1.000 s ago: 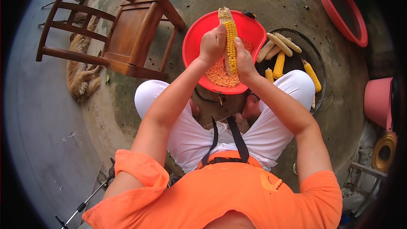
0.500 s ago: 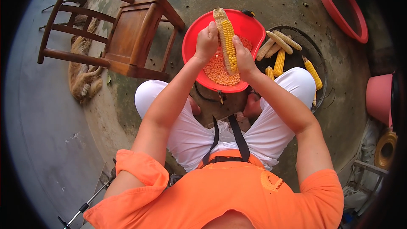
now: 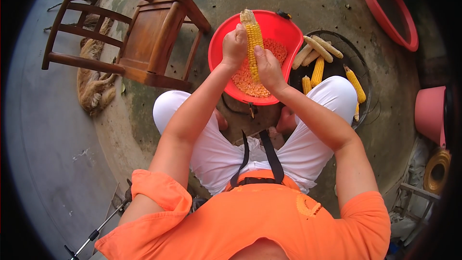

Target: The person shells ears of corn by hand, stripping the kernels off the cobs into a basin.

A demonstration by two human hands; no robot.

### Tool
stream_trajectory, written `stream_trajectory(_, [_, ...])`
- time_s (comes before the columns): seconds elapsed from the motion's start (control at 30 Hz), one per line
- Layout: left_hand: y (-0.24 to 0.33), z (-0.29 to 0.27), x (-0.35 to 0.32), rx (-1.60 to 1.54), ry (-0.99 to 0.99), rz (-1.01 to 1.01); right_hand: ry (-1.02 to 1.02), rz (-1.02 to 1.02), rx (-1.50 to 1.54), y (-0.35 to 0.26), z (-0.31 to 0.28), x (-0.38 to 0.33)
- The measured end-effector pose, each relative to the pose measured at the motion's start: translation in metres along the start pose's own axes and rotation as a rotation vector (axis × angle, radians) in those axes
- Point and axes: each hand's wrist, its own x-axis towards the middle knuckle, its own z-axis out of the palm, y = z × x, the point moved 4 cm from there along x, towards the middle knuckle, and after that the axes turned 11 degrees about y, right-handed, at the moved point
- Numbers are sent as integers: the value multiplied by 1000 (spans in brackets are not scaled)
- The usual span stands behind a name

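An ear of corn (image 3: 253, 43) stands almost upright in the picture, held over a red basin (image 3: 222, 38). My left hand (image 3: 235, 45) grips its upper left side, fingers wrapped round it. Lower down on the right, my right hand (image 3: 270, 70) is closed on the same ear, its thumb pressed against the kernels. The ear's far tip is pale and bare, while yellow rows cover the side facing me. Loose orange kernels (image 3: 250, 86) lie in the bottom of the basin, between my feet.
Right of the basin, a round dark tray (image 3: 337, 70) holds pale stripped cobs (image 3: 318, 48) and yellow ears (image 3: 355, 84). A wooden chair (image 3: 149, 33) stands to the left, with a tan dog (image 3: 91, 82) lying behind it. A red tub (image 3: 409, 33) and pink bucket (image 3: 429, 113) are at far right.
The ear has turned in my hands: a full face of yellow kernels now shows where a bare strip ran along its left side. My right hand has shifted slightly down and left.
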Motion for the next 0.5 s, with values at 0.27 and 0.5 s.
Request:
stream_trajectory(0.27, [12,14,-11,-326,-145,-381,-46,148,221,17,-3,14])
stream_trajectory(0.5, [12,13,-20,-535,-159,-687,-49,-67,-238,-6,-19,30])
